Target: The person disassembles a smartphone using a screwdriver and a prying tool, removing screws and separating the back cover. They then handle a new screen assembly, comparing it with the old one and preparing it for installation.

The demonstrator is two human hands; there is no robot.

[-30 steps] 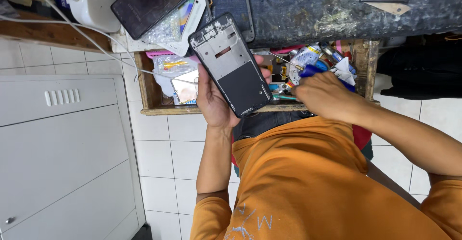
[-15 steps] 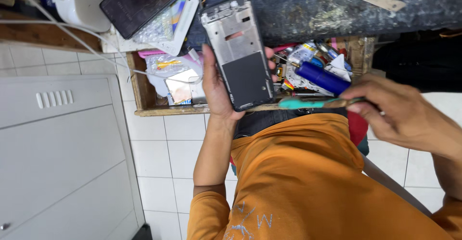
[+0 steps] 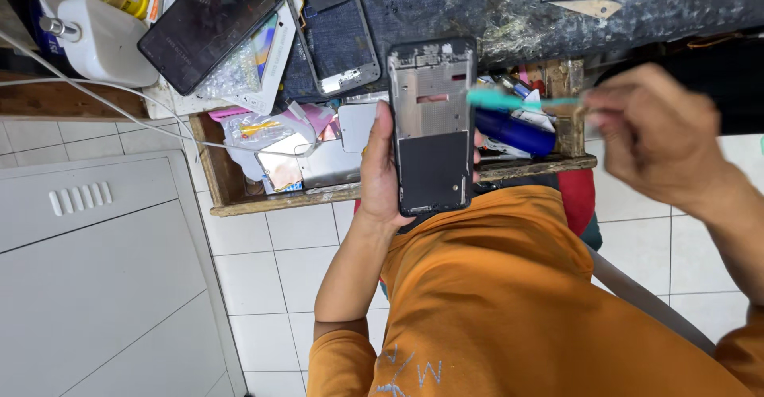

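Orange shirt cloth is closest. Just past it the left hand wraps tight round an open phone frame, held up. Right of the frame, the blurry right hand pinches a teal tool, its tip touching the frame's top edge. It looks like poking work, needing a steady aim. Behind the frame, a wooden drawer holds a blue tube, plastic bags and a silver plate. Beyond, the bench carries a dark phone
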